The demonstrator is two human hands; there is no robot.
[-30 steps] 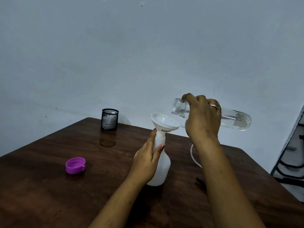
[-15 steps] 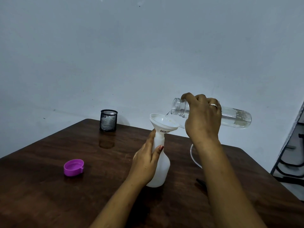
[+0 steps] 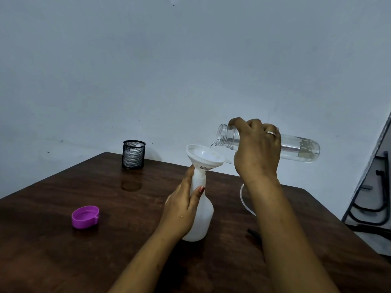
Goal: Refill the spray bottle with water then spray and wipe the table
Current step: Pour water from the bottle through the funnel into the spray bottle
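Head view. White spray bottle (image 3: 201, 216) stands upright mid-table, a white funnel (image 3: 204, 156) seated in its neck. Left hand (image 3: 182, 210) is wrapped round the bottle's neck and shoulder, steadying it. Right hand (image 3: 257, 151) grasps a clear water bottle (image 3: 296, 148) near its mouth; long axis lies almost level, mouth pointing left, base out to the right. The mouth sits just above the funnel's right rim, a thin stream falling into the bowl (water remains in the base end). Likely next: more tilt, mouth kept over the funnel. Purple cap (image 3: 85, 216) lies well left on the wooden table (image 3: 63, 261).
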